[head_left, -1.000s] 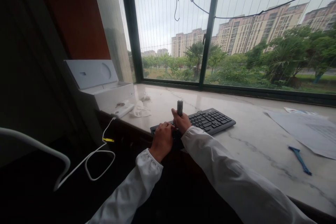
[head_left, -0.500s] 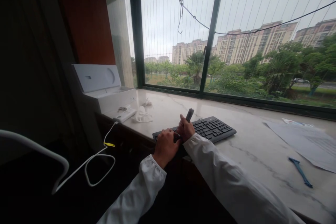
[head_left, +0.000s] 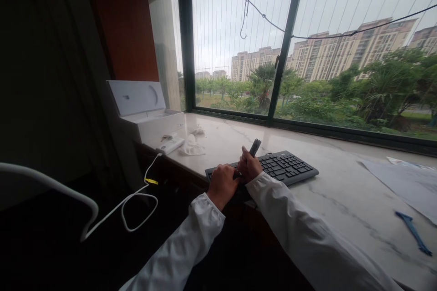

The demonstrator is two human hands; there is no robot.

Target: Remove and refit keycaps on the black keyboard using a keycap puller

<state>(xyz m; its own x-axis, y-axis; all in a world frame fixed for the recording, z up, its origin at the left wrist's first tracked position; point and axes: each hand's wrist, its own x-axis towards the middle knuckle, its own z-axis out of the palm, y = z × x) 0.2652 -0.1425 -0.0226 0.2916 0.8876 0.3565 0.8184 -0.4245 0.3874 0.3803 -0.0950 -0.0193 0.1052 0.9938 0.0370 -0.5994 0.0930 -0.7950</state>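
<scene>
A black keyboard [head_left: 290, 166] lies at the counter's front edge, its left part largely covered by my hands. My left hand [head_left: 223, 184] is curled over that left part, the thumb toward the other hand; its fingertips are hidden. Close beside it, my right hand [head_left: 250, 166] is closed around a black stick-like tool [head_left: 255, 146], whose ragged top end sticks up above the fist. The lower end of the tool is hidden between the hands and the keys.
An open white box [head_left: 153, 122] stands at the left. Near it are a white power bank [head_left: 170, 145] with a white cable [head_left: 126, 204] hanging down, and crumpled white tissue [head_left: 193, 146]. Papers [head_left: 401, 179] and a blue tool [head_left: 414, 233] lie on the right of the marble counter [head_left: 341, 211].
The whole view has shifted, so the counter and everything on it sit slightly further right. Both hands keep nearly the same pose at the keyboard, and the black tool is still held.
</scene>
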